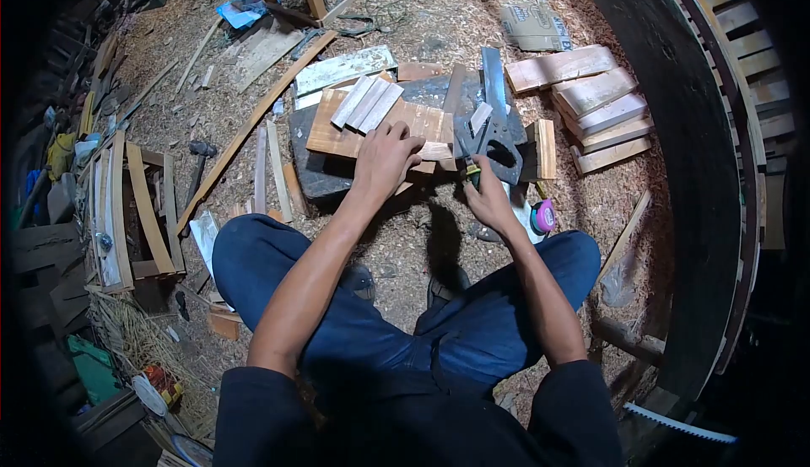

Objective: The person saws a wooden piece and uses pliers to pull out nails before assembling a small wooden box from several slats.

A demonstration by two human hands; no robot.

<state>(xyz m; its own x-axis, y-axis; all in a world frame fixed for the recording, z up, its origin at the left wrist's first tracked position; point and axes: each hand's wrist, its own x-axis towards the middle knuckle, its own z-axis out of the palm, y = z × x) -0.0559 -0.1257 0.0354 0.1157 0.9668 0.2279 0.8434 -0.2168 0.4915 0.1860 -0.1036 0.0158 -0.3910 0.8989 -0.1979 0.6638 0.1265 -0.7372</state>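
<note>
My left hand [388, 159] rests with bent fingers on the near edge of a brown board [329, 134], gripping a short light wood piece [436, 151] that sticks out to the right. Three short wood strips [367, 104] lie side by side on the board, just beyond my fingers. My right hand [492, 197] is closed around a hand tool with a yellow and dark handle [473, 172]. Its tip points at the end of the wood piece; I cannot make out its exact kind. A handsaw [498, 113] lies right beside it, with a small wood offcut [480, 118] on it.
Stacked planks [603, 100] lie to the right of the dark low work block [325, 184]. A purple-capped tape roll or container [542, 216] is by my right knee. A hammer [201, 153] and a long wood strip [253, 129] lie left. Wood shavings cover the ground.
</note>
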